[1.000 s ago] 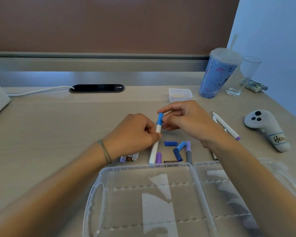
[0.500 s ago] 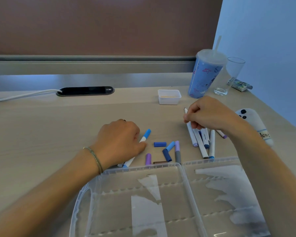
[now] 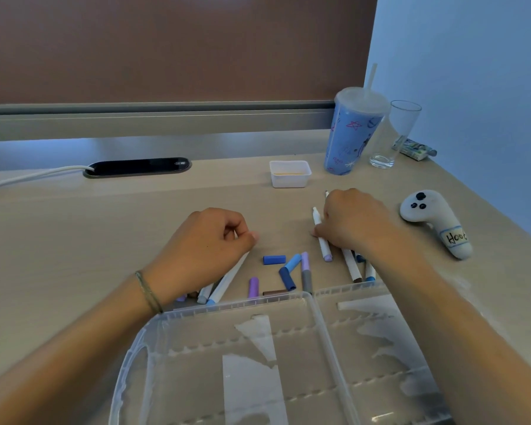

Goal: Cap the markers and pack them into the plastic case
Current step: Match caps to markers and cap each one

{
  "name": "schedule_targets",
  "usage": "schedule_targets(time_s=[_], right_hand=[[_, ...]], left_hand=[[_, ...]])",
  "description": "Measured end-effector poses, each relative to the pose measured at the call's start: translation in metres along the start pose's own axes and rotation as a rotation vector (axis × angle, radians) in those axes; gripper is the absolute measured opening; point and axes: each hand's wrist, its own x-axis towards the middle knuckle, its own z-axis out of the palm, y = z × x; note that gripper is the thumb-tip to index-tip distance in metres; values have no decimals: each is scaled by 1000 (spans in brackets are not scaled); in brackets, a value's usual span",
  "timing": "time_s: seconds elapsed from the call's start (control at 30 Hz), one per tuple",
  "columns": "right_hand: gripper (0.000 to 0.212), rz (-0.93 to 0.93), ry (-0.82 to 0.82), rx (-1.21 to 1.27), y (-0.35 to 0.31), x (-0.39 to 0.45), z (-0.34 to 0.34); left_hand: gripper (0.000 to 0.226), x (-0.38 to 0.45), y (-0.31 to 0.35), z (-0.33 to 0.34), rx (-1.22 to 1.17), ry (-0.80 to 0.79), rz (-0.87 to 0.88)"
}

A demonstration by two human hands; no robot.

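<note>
The open case (image 3: 288, 357) lies at 6 o'clock on the desk (image 3: 74, 234), clear and with nothing in it that shows. The left hand (image 3: 206, 250) sits at 9 o'clock of the scattered caps, fingers curled and pressed together over a white marker (image 3: 227, 280) whose blue end points toward the case at 7 o'clock; whether it actually pinches the barrel I cannot tell. More markers (image 3: 204, 294) lie under its wrist. The right hand (image 3: 353, 222) rests at 2 o'clock of the caps, fingers curled down on a marker (image 3: 322, 237) with a lilac end, its white tip at 12; the grip itself is hidden. Other markers (image 3: 351, 265) lie under that wrist, ends touching the case rim.

Between the hands lie loose caps: a blue cap (image 3: 274, 259), a light blue cap (image 3: 292, 261), a navy cap (image 3: 287, 279), a purple cap (image 3: 253, 287) and a brown cap (image 3: 275, 292) against the case rim. A grey-and-lilac marker (image 3: 305, 271) lies just beside them.

Farther off at 1 o'clock stand a tub (image 3: 289, 173), a tumbler (image 3: 351, 133) and a glass (image 3: 396, 133); a controller (image 3: 432, 222) lies at 3.
</note>
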Motion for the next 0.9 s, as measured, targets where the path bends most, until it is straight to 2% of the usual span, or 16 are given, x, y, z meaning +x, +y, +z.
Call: schedule_targets(time_s=[0.1,0.2,0.4,0.63,0.7,0.9], right_hand=[[26,-13,-11,60,-2,0,-1],[27,-51,-37,253,-2,-2,-9],[31,-319,-167,634,-26,-23,-31],[24,-400,-225,739,-41,-29,-29],[27,-362,-233,694,-36,-27,-29],[19,-131,-293,213,-18,-15,-15]], left_hand=[[25,-1,2,-1,-47,-8,-23],[22,-2,6,-3,-173,-36,-78],[27,-3,15,-8,-538,-146,-191],[28,-3,19,-14,-618,-99,-171],[31,-2,18,-16,-607,-87,-191],[34,1,18,-18,-554,-91,-257]])
